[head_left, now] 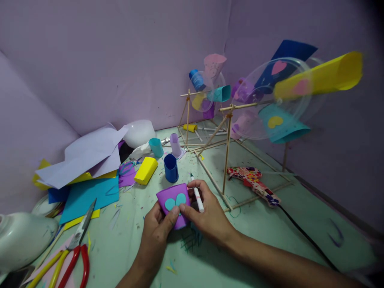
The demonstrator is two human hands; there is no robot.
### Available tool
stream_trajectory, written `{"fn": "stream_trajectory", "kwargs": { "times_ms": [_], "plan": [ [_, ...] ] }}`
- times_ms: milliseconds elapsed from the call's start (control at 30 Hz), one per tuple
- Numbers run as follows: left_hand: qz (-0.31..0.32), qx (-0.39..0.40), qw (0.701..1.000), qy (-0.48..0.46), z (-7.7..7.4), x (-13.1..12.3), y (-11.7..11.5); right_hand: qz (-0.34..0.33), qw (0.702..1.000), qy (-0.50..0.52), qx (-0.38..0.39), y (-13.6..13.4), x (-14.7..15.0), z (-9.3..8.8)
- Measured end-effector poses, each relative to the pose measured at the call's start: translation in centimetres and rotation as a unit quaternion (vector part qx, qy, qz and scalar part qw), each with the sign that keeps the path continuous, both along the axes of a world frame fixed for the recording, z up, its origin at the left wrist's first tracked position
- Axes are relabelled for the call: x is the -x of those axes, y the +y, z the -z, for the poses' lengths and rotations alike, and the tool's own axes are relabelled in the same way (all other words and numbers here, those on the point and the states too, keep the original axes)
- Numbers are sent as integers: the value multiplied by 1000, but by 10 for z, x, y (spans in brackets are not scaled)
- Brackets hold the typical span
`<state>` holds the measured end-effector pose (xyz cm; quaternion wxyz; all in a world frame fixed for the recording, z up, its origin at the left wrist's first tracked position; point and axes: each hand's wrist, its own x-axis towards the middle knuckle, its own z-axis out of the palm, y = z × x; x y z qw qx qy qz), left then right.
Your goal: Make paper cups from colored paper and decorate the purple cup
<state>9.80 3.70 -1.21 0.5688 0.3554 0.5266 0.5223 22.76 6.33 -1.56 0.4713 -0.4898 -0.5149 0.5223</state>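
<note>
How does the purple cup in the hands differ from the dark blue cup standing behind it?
The purple cup is held tilted in both hands and bears a teal heart; the dark blue cup stands upright on the table, untouched and plain. The purple cup looks wider. Both are rolled paper.

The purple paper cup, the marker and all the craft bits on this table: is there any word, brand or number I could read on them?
None can be read.
Purple paper cup: only a teal heart, no writing.
Marker in the right hand: no print shows on its barrel.
Patterned glue gun: coloured shapes only, no letters.
</note>
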Motion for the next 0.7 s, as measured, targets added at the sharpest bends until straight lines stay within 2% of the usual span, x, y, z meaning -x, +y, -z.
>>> {"fn": "stream_trajectory", "kwargs": {
  "times_ms": [367,700],
  "plan": [
    [-2,-7,999,-38,3,-1,0,-43,995,67,61,5,-1,-7],
    [22,-3,1000,0,15,9,3,-35,997,32,53,3,-2,-5]
  ]
}}
